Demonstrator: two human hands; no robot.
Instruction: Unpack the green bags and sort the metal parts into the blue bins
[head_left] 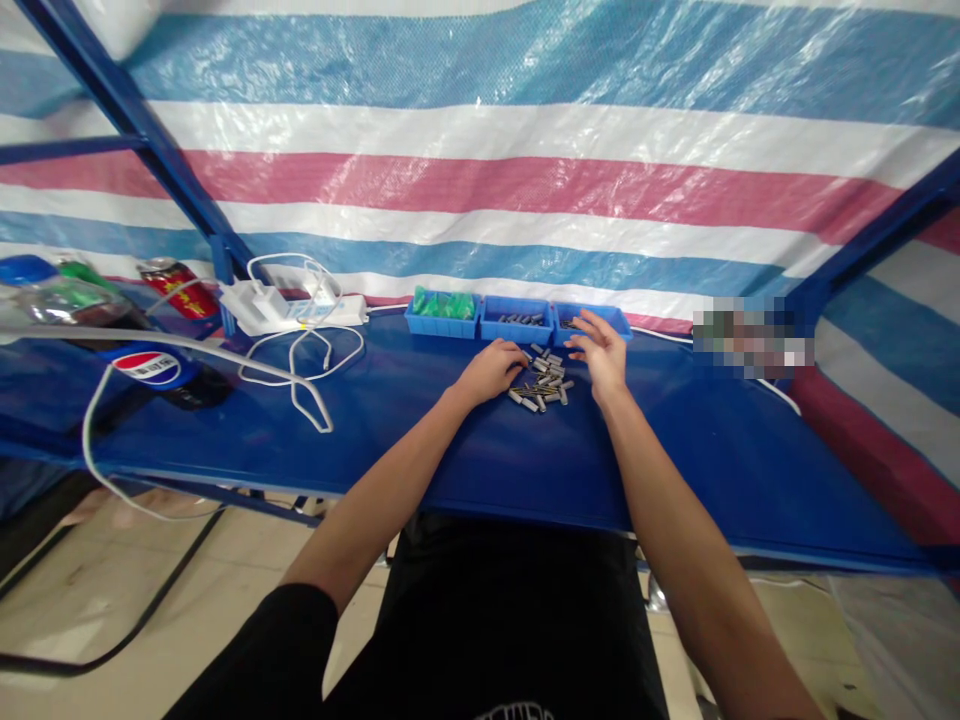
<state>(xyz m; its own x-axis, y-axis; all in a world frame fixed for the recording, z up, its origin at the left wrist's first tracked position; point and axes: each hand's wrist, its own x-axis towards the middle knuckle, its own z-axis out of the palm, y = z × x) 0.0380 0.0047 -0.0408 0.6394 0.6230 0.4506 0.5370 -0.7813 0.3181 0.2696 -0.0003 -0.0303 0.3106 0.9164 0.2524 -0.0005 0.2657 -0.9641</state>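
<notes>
Blue table (525, 465); left hand (491, 370) beside parts (551, 373), grip unclear; right hand (606, 360) spread, half-hiding bin (619, 319).

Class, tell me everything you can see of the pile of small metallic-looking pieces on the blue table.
The pile is a loose, untidy heap of small pieces: short, silvery-grey cylinders mixed with thinner, darker, rod-like ones. They look metallic, lie at many angles, and some overlap. It rests on the blue table, in front of the middle blue bin, between the left hand and the right hand. The left fingers are at its left edge; whether they grip a piece is unclear.
</notes>
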